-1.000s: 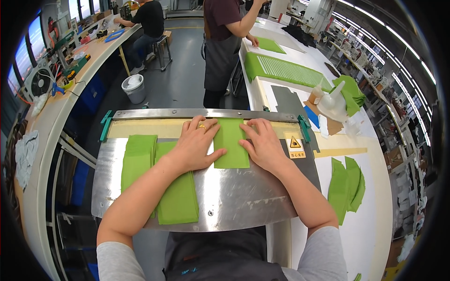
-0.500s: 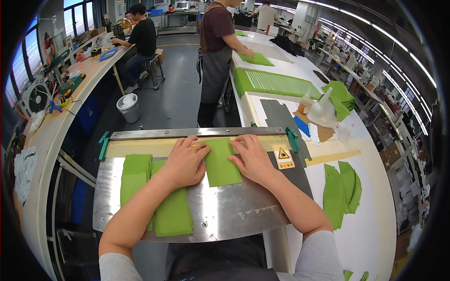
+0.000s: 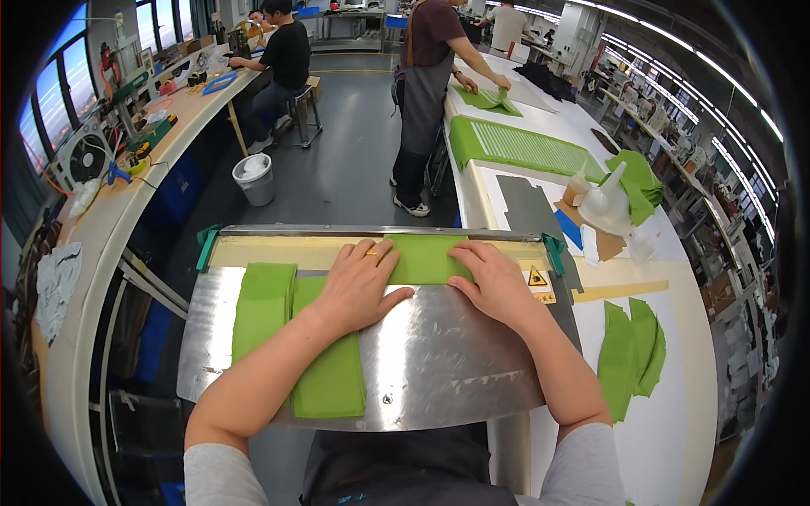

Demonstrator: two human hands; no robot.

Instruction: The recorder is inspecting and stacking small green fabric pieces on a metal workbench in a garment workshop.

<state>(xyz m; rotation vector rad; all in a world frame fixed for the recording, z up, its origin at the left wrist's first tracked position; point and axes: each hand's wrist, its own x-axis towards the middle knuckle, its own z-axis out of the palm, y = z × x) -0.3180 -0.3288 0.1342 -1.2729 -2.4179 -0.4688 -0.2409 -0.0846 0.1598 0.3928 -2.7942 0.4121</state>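
A green fabric piece [image 3: 426,261] lies crosswise on the metal plate [image 3: 439,354], its far edge at the metal bar [image 3: 337,229]. My left hand [image 3: 361,287] rests at its left end, fingers flat and thumb spread away. At the right end, my right hand [image 3: 494,282] lies with fingertips on the cloth and its thumb by the near edge. Both hands are open. Two stacks of green fabric pieces, a left stack [image 3: 260,312] and a nearer stack [image 3: 331,379], lie on the plate, partly beneath my left forearm.
Green clamps [image 3: 207,247] [image 3: 553,253] flank the bar. A warning label [image 3: 538,282] sits beside my right hand. More green pieces [image 3: 620,358] lie on the white table [image 3: 675,337] at right, near a white bottle [image 3: 606,207]. Beyond, a co-worker [image 3: 426,76] handles green cloth.
The fabric piece has turned from lengthwise to crosswise and moved up against the bar. My hands have spread farther apart, one at each end. The co-worker has lifted part of a green cloth.
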